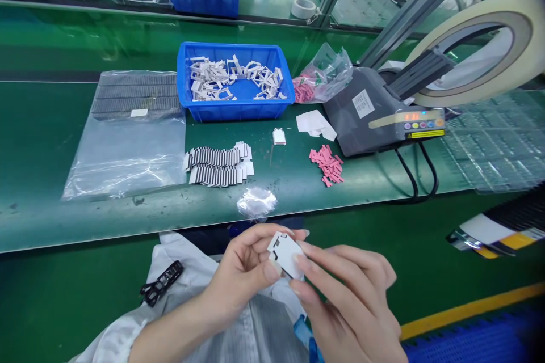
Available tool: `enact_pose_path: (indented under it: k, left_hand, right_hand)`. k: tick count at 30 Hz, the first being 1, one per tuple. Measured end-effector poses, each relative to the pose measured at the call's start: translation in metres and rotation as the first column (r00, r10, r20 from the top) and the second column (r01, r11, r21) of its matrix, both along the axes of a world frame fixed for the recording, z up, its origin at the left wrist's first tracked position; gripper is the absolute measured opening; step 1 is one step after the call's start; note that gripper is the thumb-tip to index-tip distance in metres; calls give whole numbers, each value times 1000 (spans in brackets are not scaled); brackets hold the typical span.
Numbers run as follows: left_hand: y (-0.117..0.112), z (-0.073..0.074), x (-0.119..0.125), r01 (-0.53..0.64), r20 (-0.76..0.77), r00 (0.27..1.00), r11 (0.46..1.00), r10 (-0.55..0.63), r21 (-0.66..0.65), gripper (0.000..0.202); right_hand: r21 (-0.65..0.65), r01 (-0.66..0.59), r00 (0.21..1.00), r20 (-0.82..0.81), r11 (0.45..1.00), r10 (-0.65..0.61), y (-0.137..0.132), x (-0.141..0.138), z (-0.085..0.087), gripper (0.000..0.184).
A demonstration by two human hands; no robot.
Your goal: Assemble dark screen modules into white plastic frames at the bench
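The left hand (244,269) and the right hand (344,295) hold one small white part (286,252) together, low in front of the body and off the table (42,142). The left grip is closed on the part's left edge, thumb below and fingertips above. The right grip pinches its right side with thumb and first fingers.

On the face of the part that I can see, nothing pink or striped is attached; the other face is hidden. As I judge, the work on this piece is only at its beginning.

One similar part (279,136) lies alone on the table, between the striped strips (219,165) and the pink pieces (327,163). The blue bin (236,108) behind them contains many more white parts, so much seems left. A tape machine (378,110) stands at the right and a clear bag (123,147) lies at the left.
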State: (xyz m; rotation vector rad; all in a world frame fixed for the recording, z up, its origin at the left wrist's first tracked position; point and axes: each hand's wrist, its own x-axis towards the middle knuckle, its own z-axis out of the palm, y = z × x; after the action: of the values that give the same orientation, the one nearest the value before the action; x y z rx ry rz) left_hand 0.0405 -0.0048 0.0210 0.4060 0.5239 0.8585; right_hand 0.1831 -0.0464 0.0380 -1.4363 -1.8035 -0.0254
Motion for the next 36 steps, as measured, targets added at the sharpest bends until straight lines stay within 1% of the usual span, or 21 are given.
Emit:
enact_pose_path:
  k: [2, 6, 10, 11, 13, 14, 15, 16, 17, 18, 19, 20, 21, 22, 24, 27, 29, 31, 34, 35, 36]
  left_hand:
    - [-1, -1, 1, -8, -2, 1000, 1000, 8, 3, 27]
    - [-1, -5, 5, -49, -55, 997, 999, 48, -12, 27]
    - [-3, -13, 8, -65, -117, 992, 993, 53, -95, 31]
    - [-2, -15, 9, -74, -128, 990, 989, 57, -127, 33]
    - [-1, -19, 9, -89, -132, 989, 981, 67, -174, 34]
    - [0, -21, 9, -91, -124, 990, 977, 68, -191, 35]
    - [1, -23, 9, -88, -111, 992, 975, 66, -204, 36]
    - [2, -25, 9, -82, -97, 993, 974, 63, -212, 37]
    - [3, -27, 9, -78, -82, 995, 973, 61, -218, 37]
    - [4, -28, 9, -71, -67, 996, 972, 57, -225, 37]
    - [4, -28, 10, -64, -57, 997, 970, 52, -235, 36]
    - [4, -29, 11, -54, -49, 998, 969, 44, -242, 35]
    - [3, -28, 11, -41, -41, 999, 968, 32, -247, 34]
    - [3, -28, 12, -25, -34, 999, 968, 17, -249, 34]
    - [1, -26, 13, 6, -20, 1000, 970, -12, -244, 34]
    - [-1, -25, 14, 17, -7, 1000, 975, -19, -222, 33]
    - [-2, -25, 14, 10, -6, 1000, 977, -11, -214, 32]
    - [-2, -26, 13, 5, -6, 1000, 976, -7, -218, 31]
    - [-2, -25, 14, 2, -8, 1000, 974, -4, -227, 29]
    - [-1, -24, 14, 3, -9, 1000, 974, -5, -228, 28]
    - [-1, -23, 15, 7, -8, 1000, 974, -9, -226, 28]
  right_hand:
    - [7, 11, 1000, 10, 1000, -12, 0, -1, 1, 13]
    - [38, 37, 994, 101, 999, -41, 3, -7, 1, 7]
    - [53, 50, 984, 168, 997, -58, 5, -15, -5, 22]
    - [34, 34, 985, 167, 999, -39, 5, -15, -7, 26]
    - [-34, -27, 994, 104, 999, 30, 5, -11, -11, 34]
    - [-70, -59, 997, 50, 996, 62, 5, -6, -14, 35]
    - [-90, -64, 998, -11, 994, 63, 7, 1, -17, 33]
    - [-93, -26, 998, -66, 995, 20, 9, 10, -21, 28]
    - [-87, 53, 992, -107, 995, -62, 14, 21, -26, 23]
    - [-69, 170, 975, -130, 983, -177, 20, 34, -32, 20]
    - [-59, 292, 945, -134, 955, -298, 27, 47, -39, 17]
    - [-62, 360, 924, -115, 931, -365, 35, 60, -48, 14]
    - [-62, 395, 914, -75, 917, -399, 44, 73, -57, 17]
    - [-80, 396, 917, -23, 915, -399, 53, 84, -67, 22]
    - [-100, 382, 924, 15, 919, -383, 69, 101, -84, 27]
    - [-98, 328, 945, 41, 939, -326, 84, 114, -99, 26]
    - [-84, 286, 958, 62, 955, -282, 89, 118, -99, 22]
    - [-59, 262, 963, 74, 963, -257, 89, 118, -92, 16]
    - [25, 249, 967, 41, 968, -250, 79, 106, -69, 9]
    - [59, 224, 974, 9, 973, -225, 73, 99, -58, 8]
    - [99, 148, 989, -41, 984, -144, 66, 91, -48, 10]
